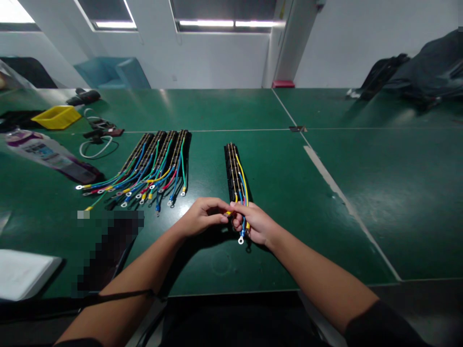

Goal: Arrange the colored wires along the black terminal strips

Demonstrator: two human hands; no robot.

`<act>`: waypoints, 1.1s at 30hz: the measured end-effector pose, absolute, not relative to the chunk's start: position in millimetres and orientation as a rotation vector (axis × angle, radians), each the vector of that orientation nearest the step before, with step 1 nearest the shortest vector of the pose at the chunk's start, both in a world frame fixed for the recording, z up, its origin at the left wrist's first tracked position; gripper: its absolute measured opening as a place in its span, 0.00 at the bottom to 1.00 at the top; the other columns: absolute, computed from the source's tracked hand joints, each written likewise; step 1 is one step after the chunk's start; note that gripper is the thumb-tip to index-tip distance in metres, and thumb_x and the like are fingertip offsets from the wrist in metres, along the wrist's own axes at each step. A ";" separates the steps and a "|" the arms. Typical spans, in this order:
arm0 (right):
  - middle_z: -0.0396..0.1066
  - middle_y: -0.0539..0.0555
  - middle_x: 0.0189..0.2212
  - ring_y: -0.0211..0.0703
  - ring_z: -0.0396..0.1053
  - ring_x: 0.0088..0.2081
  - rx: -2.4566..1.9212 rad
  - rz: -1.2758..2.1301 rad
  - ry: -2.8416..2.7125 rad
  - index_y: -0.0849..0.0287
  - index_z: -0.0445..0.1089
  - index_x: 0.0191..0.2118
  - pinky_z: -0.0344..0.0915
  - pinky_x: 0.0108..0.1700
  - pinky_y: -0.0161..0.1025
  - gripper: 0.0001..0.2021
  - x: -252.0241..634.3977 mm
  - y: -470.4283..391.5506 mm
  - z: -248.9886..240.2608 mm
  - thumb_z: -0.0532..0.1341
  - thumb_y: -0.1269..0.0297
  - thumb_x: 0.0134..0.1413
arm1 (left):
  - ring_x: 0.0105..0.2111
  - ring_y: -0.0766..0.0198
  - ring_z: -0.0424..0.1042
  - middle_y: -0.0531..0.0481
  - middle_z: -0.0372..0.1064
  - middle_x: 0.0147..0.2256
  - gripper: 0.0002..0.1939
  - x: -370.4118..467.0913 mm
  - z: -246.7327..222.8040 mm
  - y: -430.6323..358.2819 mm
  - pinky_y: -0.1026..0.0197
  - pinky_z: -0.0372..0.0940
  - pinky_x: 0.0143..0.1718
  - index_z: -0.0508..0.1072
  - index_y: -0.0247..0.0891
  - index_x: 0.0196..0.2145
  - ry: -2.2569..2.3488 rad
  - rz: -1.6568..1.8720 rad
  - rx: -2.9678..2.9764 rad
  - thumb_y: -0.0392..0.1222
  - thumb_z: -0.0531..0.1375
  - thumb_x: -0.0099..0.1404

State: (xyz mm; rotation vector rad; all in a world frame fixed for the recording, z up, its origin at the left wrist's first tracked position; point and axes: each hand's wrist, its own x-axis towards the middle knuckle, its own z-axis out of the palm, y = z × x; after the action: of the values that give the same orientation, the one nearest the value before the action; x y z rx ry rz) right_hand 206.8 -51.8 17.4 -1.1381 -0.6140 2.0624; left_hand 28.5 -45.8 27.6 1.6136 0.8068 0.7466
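My left hand (206, 217) pinches a yellow-sleeved wire end (228, 213); my right hand (257, 222), fingers curled, clasps the wires (246, 189) of 1 black strip (232, 168).

Spreads out as a glossy green bench (275, 183), crossed by pale seams (285, 108). Bears four black ribbed strips (167, 150) with ring-ended coloured wires (169, 172), side by side, and a similar black strip (231, 168) apart to their right. Left of them, carries a purple-and-white plastic bottle (54, 155), a looped white cable (94, 157) and a yellow plastic tray (57, 118); nearer, a white block (25, 270).

Wired black strip (231, 168); on green table (289, 193)
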 end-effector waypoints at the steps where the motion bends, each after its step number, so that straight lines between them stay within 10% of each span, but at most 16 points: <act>1: 0.57 0.44 0.11 0.29 0.57 0.13 -1.168 2.036 -0.639 0.62 0.63 0.27 0.55 0.16 0.27 0.09 205.6 -52.5 17.8 0.61 0.66 0.55 | 0.33 0.65 0.72 0.47 0.75 0.34 0.11 29.3 25.7 -45.6 0.63 0.66 0.37 0.74 0.32 0.39 0.793 0.754 1.581 0.38 0.63 0.58; 10: 0.60 0.44 0.16 0.27 0.56 0.13 -1.185 1.933 -0.814 0.60 0.60 0.27 0.54 0.14 0.27 0.12 197.1 -57.2 17.3 0.64 0.62 0.51 | 0.20 0.73 0.61 0.55 0.63 0.20 0.16 37.5 15.8 -38.3 0.70 0.55 0.22 0.69 0.31 0.27 0.898 0.724 1.565 0.48 0.58 0.64; 33: 0.57 0.42 0.13 0.30 0.58 0.13 -1.222 1.915 -0.857 0.60 0.61 0.27 0.57 0.14 0.28 0.13 196.6 -57.2 9.5 0.66 0.61 0.48 | 0.20 0.73 0.56 0.57 0.58 0.19 0.18 41.1 18.3 -42.1 0.70 0.50 0.23 0.62 0.34 0.26 0.876 0.801 1.546 0.51 0.55 0.66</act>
State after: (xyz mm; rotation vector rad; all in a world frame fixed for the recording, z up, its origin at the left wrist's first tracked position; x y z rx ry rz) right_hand 196.6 -57.2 9.5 -1.2225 -0.8573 1.9146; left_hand 41.1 -42.1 18.3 1.5464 0.8760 0.8014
